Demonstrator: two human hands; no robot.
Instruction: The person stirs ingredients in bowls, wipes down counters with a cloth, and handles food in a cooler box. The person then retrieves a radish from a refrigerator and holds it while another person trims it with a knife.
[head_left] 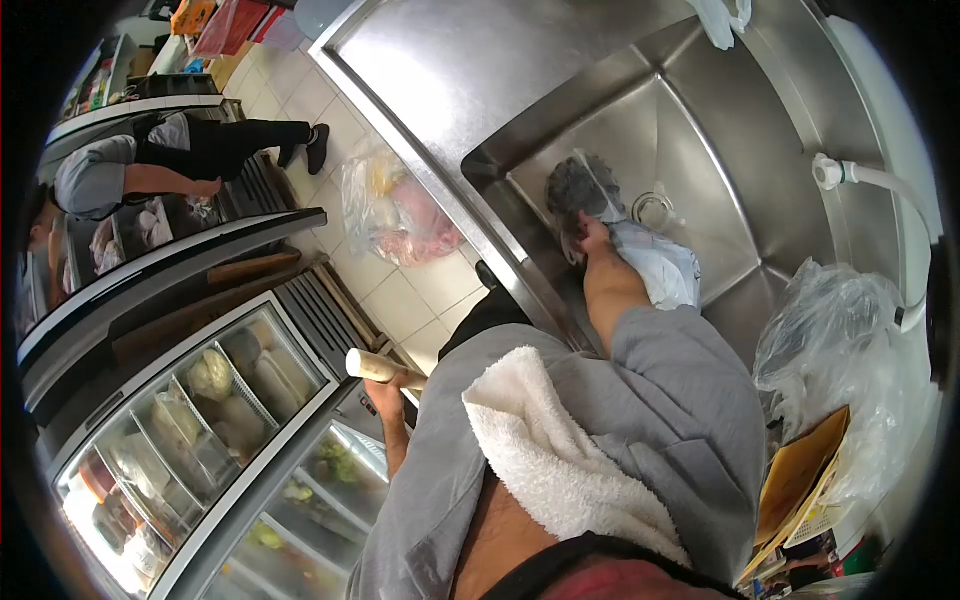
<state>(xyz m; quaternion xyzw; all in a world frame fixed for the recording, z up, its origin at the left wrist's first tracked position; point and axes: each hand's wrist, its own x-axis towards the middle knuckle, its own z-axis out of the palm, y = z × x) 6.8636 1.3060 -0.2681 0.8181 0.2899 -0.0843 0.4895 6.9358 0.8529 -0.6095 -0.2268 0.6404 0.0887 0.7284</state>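
My right hand reaches into the steel sink, its fingers closed at the edge of a dark grey, bumpy mass. Clear plastic seems to cover part of this mass; what it is, I cannot tell. Beside my right wrist lies a pale bluish-white plastic bag, close to the drain. My left hand is out to the side, away from the sink, wrapped around a pale wooden-looking cylinder. A white towel hangs over the front of my grey shirt.
On the tiled floor sits a large clear bag of pinkish contents. Glass-topped display cases stand to the left, where another person bends over one. Crumpled clear plastic and a white hose are right of the sink.
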